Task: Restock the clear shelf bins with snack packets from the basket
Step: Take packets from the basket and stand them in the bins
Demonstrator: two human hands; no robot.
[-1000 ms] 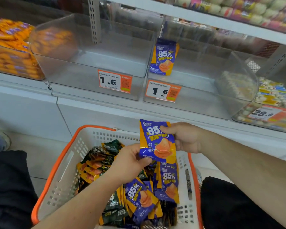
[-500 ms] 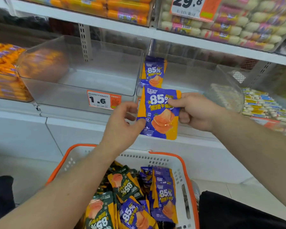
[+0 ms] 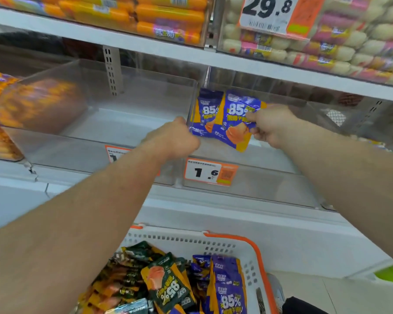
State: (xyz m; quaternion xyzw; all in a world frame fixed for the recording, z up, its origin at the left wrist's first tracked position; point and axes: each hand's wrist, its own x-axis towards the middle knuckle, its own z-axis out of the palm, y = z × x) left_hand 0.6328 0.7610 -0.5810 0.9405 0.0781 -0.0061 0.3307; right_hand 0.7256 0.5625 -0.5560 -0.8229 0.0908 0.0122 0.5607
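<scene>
Dozens of green and purple snack packets lie heaped in the white basket below my forearms. Above it, my left hand is curled at the front corner of the right clear bin, though I cannot tell if it grips anything. Just right of it, my right hand pinches a purple packet inside that bin, with a second purple packet standing just behind it.

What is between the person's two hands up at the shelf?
In the head view, two purple snack packets: one standing packet against the clear bin's left wall, and a second packet the right hand pinches. The left hand is at the bin's corner.
</scene>
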